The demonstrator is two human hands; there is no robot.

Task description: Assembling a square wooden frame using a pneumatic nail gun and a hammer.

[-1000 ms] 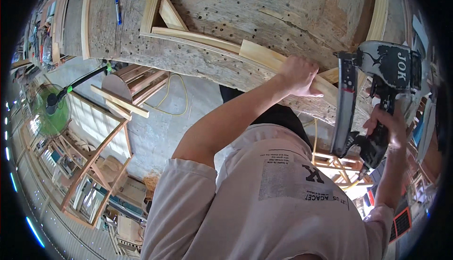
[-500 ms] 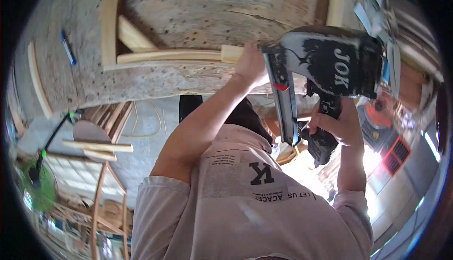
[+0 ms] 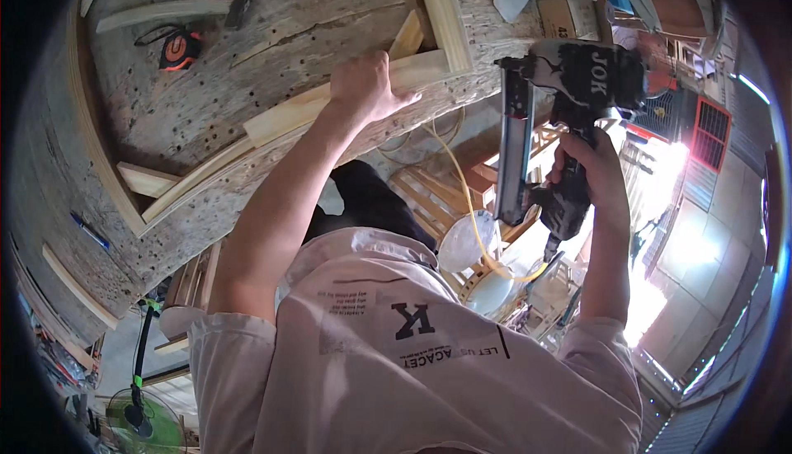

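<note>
My right hand (image 3: 592,165) is wrapped round the handle of a worn black and grey nail gun (image 3: 577,75). The gun is held off the bench's near edge, its long magazine pointing down toward me. My left hand (image 3: 363,87) presses on a pale wooden strip (image 3: 293,114), fingers bent over its far side and thumb stretched out. This strip lies along the near side of a wooden frame (image 3: 103,149) on the pitted wooden bench (image 3: 305,37). Short diagonal braces sit in the near corners: a left brace (image 3: 147,180) and a right brace (image 3: 406,37).
Inside the frame lie an orange and black tape measure (image 3: 178,48) and a curved wooden piece (image 3: 161,13). A blue pen (image 3: 89,230) and a loose strip (image 3: 78,285) are at left. A yellow hose (image 3: 464,186) hangs below the gun. A green fan (image 3: 142,421) stands lower left.
My view has turned toward the right end of the frame. My left hand has moved from beside the gun's nose along the near side, and the gun now stands apart from the wood.
</note>
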